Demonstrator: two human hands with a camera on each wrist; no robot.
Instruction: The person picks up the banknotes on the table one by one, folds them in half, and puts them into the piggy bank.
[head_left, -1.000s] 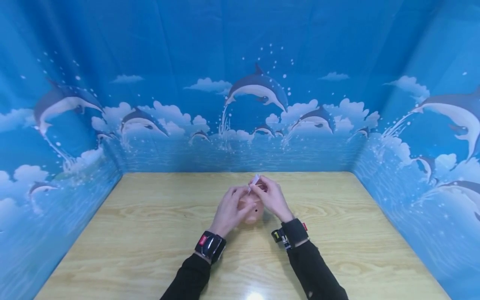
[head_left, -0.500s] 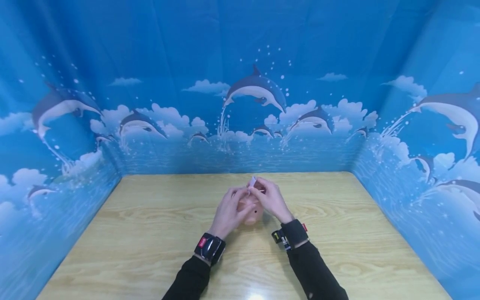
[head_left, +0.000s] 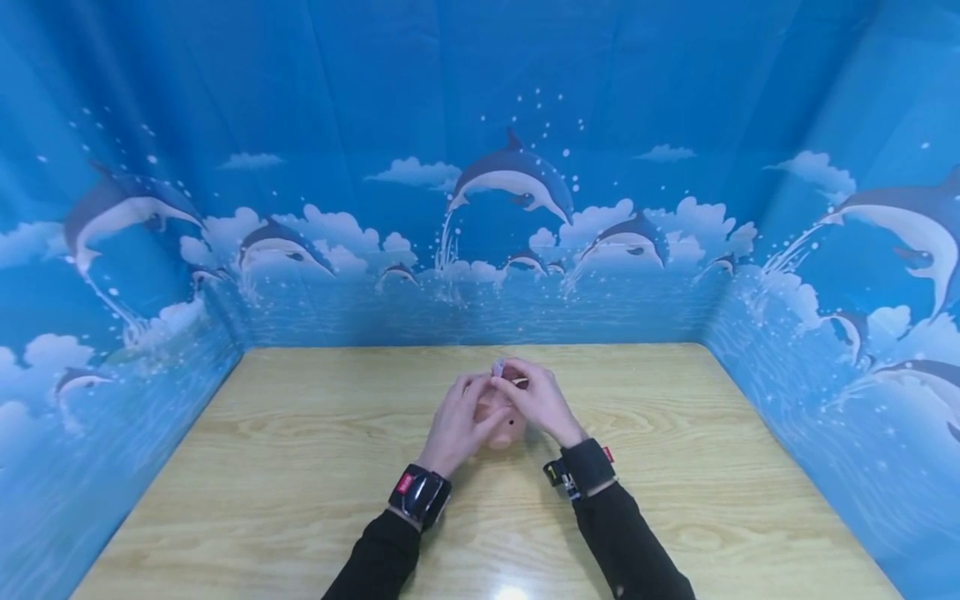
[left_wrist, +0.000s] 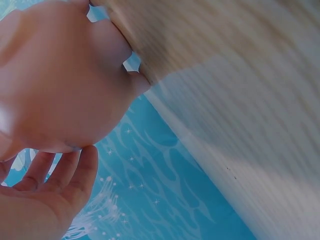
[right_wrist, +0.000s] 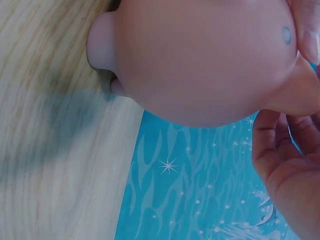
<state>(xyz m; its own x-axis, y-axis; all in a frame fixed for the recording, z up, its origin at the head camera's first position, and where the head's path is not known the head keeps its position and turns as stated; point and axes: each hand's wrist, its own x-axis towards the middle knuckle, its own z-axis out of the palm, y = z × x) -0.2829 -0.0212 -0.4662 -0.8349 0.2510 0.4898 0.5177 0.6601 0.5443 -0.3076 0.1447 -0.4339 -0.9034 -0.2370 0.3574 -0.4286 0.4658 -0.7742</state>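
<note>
A pink piggy bank [head_left: 501,437] stands on the wooden table, its snout towards me and one dark eye showing. My left hand [head_left: 453,423] grips it from the left and over the top; in the left wrist view, fingertips [left_wrist: 89,156] touch its rounded body [left_wrist: 60,90]. Above its back, my right hand [head_left: 546,404] pinches a small pale folded slip of paper [head_left: 498,367], most of it hidden by the fingers. The right wrist view shows the pig's side and stubby feet [right_wrist: 102,42], with curled right fingers [right_wrist: 265,132] by its ear.
The light wood-grain table [head_left: 300,467] runs back to a blue curtain [head_left: 337,167] printed with dolphins, which also closes off the left and right sides. Black bands with small devices [head_left: 420,493] sit on both wrists.
The paper slip has gone lower, and less of it shows above the right fingers. My right hand has shifted slightly left and down. The left hand and piggy bank stay put.
</note>
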